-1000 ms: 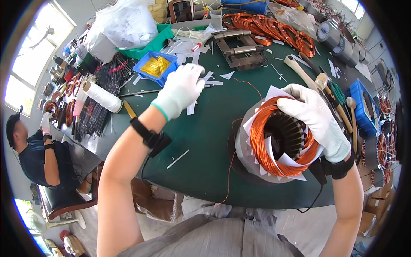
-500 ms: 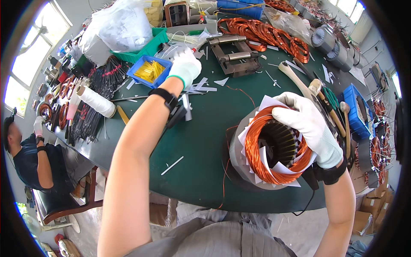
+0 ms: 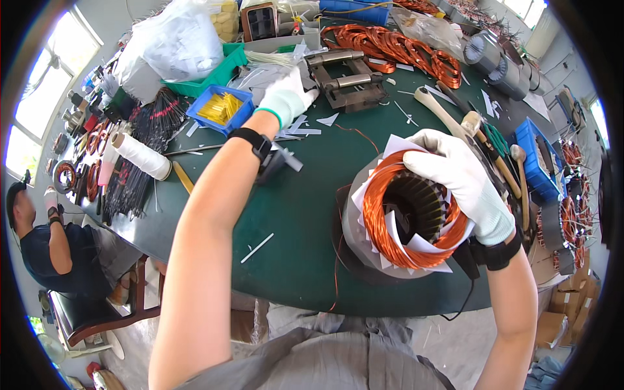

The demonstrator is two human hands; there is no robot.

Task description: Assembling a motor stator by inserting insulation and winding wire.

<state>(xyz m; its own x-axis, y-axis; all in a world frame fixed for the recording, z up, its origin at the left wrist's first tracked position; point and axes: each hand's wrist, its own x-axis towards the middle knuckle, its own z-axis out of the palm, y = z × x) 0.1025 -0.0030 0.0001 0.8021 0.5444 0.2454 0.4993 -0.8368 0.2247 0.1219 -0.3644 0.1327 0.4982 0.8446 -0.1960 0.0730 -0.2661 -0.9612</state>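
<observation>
My right hand (image 3: 452, 179), in a white glove, grips the stator (image 3: 364, 237) by the upper right of its copper winding, with fingers curled over the inner edge. The copper winding (image 3: 377, 221) forms a thick ring around the slotted bore, and white insulating paper pieces (image 3: 426, 246) stick out around it. Away at the back, my gloved left hand (image 3: 283, 101) reaches over the table between a blue bin of yellow pieces (image 3: 224, 109) and a metal frame with rollers (image 3: 348, 81). Its thumb stands apart; the other fingers are blurred, and I see nothing held.
Copper coils (image 3: 403, 52) lie at the back. Right of the stator are a pale-handled tool (image 3: 439, 114), a mallet (image 3: 519, 156) and a blue bin (image 3: 539, 159). White thread spool (image 3: 140, 156) and black sleeved leads (image 3: 133, 188) lie left. A co-worker (image 3: 62, 250) sits far left.
My left hand has moved slightly, its thumb now sticking out to the right; a small red-tipped thing beside it no longer shows. My right hand keeps its grip. The view has shifted slightly.
</observation>
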